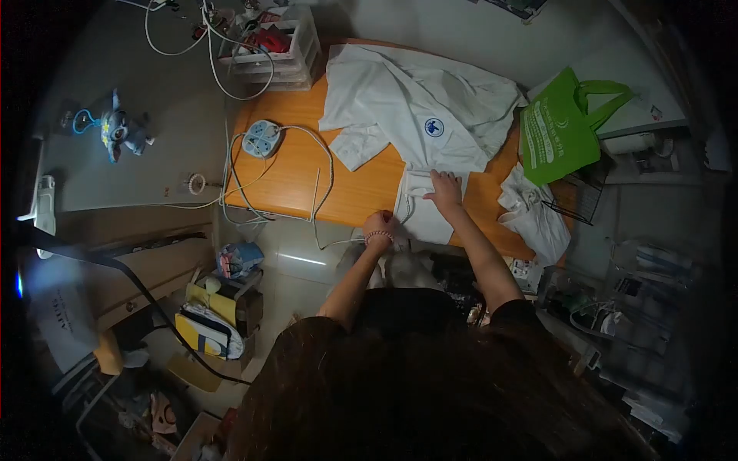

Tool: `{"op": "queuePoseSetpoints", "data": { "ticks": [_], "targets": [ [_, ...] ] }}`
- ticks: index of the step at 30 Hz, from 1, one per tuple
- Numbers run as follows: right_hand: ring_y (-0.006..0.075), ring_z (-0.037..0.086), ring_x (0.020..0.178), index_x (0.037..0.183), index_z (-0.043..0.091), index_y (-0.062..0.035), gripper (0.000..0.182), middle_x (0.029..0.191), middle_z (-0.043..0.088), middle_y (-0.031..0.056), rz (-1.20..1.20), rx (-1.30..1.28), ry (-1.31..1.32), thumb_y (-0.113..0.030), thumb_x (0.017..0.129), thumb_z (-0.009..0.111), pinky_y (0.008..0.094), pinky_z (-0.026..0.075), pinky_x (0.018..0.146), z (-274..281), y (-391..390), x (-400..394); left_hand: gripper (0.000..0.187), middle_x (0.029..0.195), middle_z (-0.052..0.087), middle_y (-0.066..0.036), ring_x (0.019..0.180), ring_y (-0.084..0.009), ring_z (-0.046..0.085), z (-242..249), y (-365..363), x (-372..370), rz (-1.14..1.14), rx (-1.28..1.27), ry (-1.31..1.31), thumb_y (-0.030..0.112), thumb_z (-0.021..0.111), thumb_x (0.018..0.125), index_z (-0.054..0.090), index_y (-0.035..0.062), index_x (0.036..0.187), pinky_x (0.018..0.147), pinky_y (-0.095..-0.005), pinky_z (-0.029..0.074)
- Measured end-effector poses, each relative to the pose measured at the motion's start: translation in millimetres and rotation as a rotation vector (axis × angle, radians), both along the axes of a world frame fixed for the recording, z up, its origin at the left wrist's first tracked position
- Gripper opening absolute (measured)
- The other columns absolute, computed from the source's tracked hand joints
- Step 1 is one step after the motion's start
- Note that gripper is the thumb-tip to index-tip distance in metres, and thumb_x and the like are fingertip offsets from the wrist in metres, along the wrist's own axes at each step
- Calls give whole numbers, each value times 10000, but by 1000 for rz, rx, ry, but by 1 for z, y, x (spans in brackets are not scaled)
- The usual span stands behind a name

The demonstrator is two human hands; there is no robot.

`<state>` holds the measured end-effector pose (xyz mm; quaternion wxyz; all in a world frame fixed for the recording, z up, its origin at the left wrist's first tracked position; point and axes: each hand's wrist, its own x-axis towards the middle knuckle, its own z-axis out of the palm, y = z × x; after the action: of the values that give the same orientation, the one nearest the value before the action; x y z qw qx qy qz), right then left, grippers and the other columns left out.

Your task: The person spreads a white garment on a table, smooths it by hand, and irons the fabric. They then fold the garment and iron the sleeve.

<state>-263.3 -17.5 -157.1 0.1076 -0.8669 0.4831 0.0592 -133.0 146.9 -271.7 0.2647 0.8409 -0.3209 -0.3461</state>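
Note:
A white coat (pixel 419 107) with a round blue badge lies spread across the orange table (pixel 296 173). My right hand (pixel 444 189) rests flat, fingers apart, on the coat's lower part near the table's front edge. My left hand (pixel 379 227), with a bead bracelet at the wrist, is closed at the table's front edge beside the coat's hem and a white cable (pixel 323 180). Whether it grips the cable or the cloth is unclear.
A blue power strip (pixel 263 138) with white cables lies on the table's left. A green bag (pixel 557 131) and a crumpled white cloth (pixel 530 211) sit at the right. Drawer trays (pixel 280 46) stand at the back. A blue plush toy (pixel 121 132) lies on the grey surface at left.

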Motion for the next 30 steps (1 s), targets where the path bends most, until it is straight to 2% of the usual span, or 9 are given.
{"op": "queuePoseSetpoints", "data": {
  "ticks": [3,7,16,20,25,30],
  "targets": [
    [314,568,1029,1093,565,-92,561,1000,633,110,63,28,-19,-295,650,845,496,399,897,1,26,-16,203,782,716,-119,724,-264,698,8,-4,1,-27,-28,14,255,701,786,741,67,851,674,-363,537],
    [308,554,1015,1107,550,-95,594,1005,615,114,106,-1,-41,-351,650,829,466,399,866,-8,48,-28,192,774,711,-126,708,-272,695,7,-2,3,-68,-31,-37,248,687,795,737,68,837,660,-370,537],
    [309,585,998,1116,550,-74,611,993,639,127,-9,-56,-10,-355,651,829,472,422,851,-3,-13,-5,193,783,710,-123,733,-282,695,15,-5,8,-150,-42,-42,270,682,795,740,88,818,662,-381,535],
    [320,576,1012,1119,554,-73,598,1003,633,131,-9,-3,-8,-335,659,831,486,417,865,-3,7,-10,211,784,712,-116,740,-284,691,13,-6,9,-151,19,-80,294,699,786,741,93,833,668,-385,534],
    [325,555,1037,1121,557,-72,596,1012,618,132,24,42,-32,-325,657,830,474,408,882,3,68,-31,234,798,714,-115,749,-290,691,16,-4,10,-163,7,-87,318,708,781,741,96,849,678,-391,535],
    [328,556,1032,1115,559,-70,593,1009,620,134,34,27,-70,-308,648,835,468,407,882,-4,44,-24,231,803,716,-113,752,-286,693,15,-5,11,-180,28,-80,311,711,781,743,97,862,679,-388,535]
  ]
}}
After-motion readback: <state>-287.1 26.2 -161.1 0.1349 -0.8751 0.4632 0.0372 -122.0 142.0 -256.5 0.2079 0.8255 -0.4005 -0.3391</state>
